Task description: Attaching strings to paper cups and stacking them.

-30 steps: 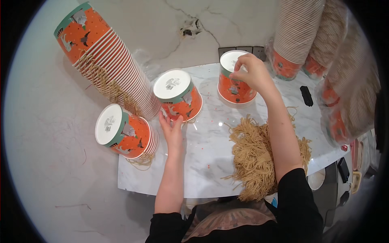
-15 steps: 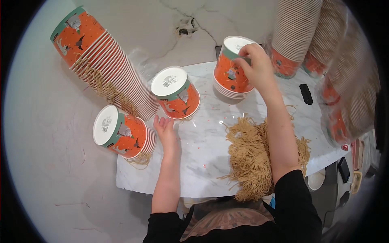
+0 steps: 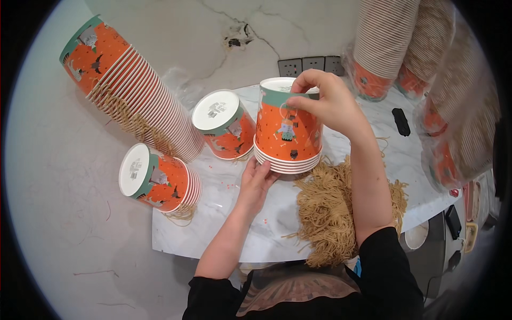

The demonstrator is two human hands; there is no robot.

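The short stack of orange paper cups [image 3: 288,133] stands upside down on the white marble tabletop [image 3: 234,224], just beside the straw-coloured string pile [image 3: 330,208]; right hand [image 3: 328,101] pinches its top, open left hand [image 3: 256,181] touches its rims; light, thin-walled, I think easily crushed

Wall sockets [image 3: 312,64], black remote [image 3: 400,121], wrapped cup stacks [image 3: 384,42].
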